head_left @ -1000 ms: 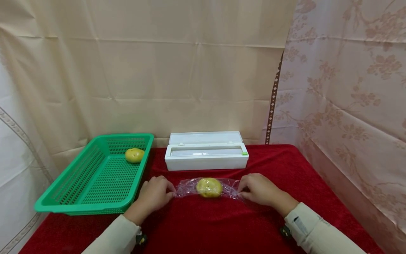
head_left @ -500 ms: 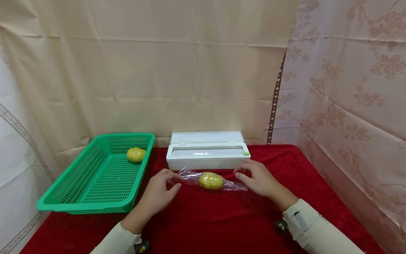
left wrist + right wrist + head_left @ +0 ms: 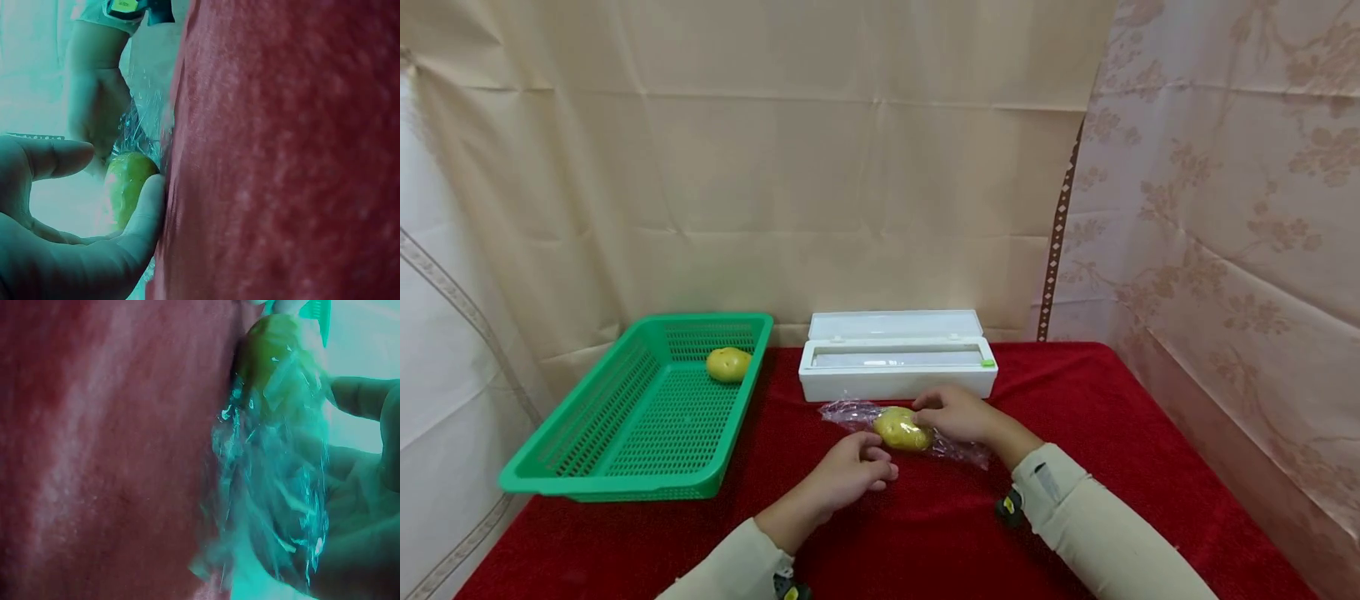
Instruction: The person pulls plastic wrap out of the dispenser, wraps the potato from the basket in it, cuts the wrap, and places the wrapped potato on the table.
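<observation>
On the red cloth lies a yellow potato [image 3: 901, 430] in clear plastic wrap, its loose ends [image 3: 961, 452] spread out to both sides. My right hand [image 3: 955, 414] reaches over the wrap, with fingertips at the potato's right end. From the right wrist view, one finger [image 3: 359, 395] meets the potato's side, and part of the hand shows through the crinkled wrap. Just left and in front of the potato is my left hand [image 3: 847, 475], its fingers loosely bent. Thumb and finger stand wide apart in the left wrist view, with the potato [image 3: 130, 184] beyond them.
Behind the potato stands a white wrap dispenser box [image 3: 898, 385] with its lid raised and a roll inside. At the left is a green plastic basket [image 3: 700, 486] holding another potato [image 3: 727, 365]. Beige curtains hang behind the table.
Both hands let go of the wrap's ends and moved inward to the potato. The wrapped potato shifted slightly toward the box, and its wrap now lies slanted.
</observation>
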### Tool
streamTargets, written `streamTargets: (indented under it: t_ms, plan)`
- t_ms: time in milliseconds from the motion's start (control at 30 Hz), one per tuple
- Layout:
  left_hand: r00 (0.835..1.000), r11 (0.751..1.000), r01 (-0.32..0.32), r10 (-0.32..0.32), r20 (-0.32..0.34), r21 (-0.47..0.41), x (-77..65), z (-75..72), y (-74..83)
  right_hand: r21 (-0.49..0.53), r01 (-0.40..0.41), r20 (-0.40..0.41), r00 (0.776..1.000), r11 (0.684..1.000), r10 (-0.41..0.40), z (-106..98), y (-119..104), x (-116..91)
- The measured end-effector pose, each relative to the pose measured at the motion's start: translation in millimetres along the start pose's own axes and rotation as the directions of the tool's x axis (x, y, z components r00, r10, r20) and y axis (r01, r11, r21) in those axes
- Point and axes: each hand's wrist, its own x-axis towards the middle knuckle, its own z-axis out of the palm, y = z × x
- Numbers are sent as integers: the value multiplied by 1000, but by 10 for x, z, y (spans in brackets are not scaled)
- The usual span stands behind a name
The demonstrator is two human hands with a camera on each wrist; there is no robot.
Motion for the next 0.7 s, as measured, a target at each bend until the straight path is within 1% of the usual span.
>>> streamTargets:
  t_ms: [100, 233, 400, 467, 567, 700]
  plan:
    - [1000, 1000, -12, 12, -18, 3, 25, 17, -31, 10, -4, -6, 1000, 1000, 4, 16, -4, -38]
    - [999, 1000, -15, 15, -28, 15, 47, 1, -45, 25, -5, -3, 1000, 1000, 5, 50, -22, -104]
    - [999, 1000, -28, 28, -19, 10, 33, -33, -29, 37, -35, 9, 999, 999, 34, 107, -90, -238]
    - [1000, 1000, -29, 30, -5, 9, 5, -57, -11, 68, -43, 16, 999, 997, 42, 128, -125, -316]
    - [999, 1000, -19, 19, 28, -1, -57, -115, 22, 129, -33, 43, 999, 991, 28, 149, -183, -440]
    - [997, 1000, 4, -2, 76, -21, -129, -210, 57, 255, -39, 112, 994, 966, 10, 160, -264, -588]
